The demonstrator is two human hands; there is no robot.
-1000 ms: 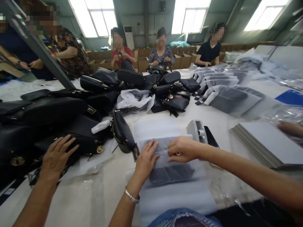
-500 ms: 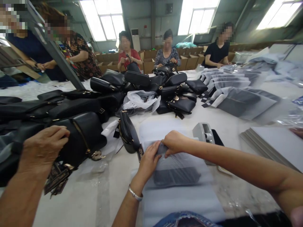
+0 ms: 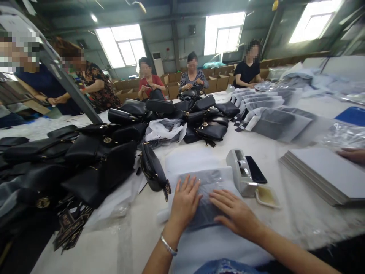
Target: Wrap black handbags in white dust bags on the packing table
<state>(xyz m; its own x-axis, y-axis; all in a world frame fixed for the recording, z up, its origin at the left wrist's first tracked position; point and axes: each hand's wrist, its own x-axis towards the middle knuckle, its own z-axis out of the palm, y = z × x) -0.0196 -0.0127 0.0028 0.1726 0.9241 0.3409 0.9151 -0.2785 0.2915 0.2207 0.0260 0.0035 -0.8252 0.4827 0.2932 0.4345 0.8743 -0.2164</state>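
My left hand (image 3: pixel 185 201) lies flat, fingers spread, on the left part of a dark flat item in cloudy plastic wrap (image 3: pixel 205 211). My right hand (image 3: pixel 238 215) rests on its right side, palm down with fingers stretched out. The wrap blurs the item, so its kind is unclear. Beneath it are white foam sheets (image 3: pixel 186 160). Just left of the sheets, a small black handbag (image 3: pixel 152 167) with a gold zip and hanging tag leans on the table. A grey tape dispenser (image 3: pixel 242 179) stands beyond my right hand.
Black handbags (image 3: pixel 114 163) are heaped at left and centre. A phone (image 3: pixel 256 169) and a small dish (image 3: pixel 267 196) lie by the dispenser. At right, a co-worker's hand (image 3: pixel 353 154) is by stacked grey boards (image 3: pixel 322 171). Wrapped items (image 3: pixel 279 121) lie behind; several co-workers sit or stand beyond.
My right hand has let go of the wrap's upper edge, come down and flattened on the wrapped item. A co-worker's hand at the left has left view, and the handbag there has shifted.
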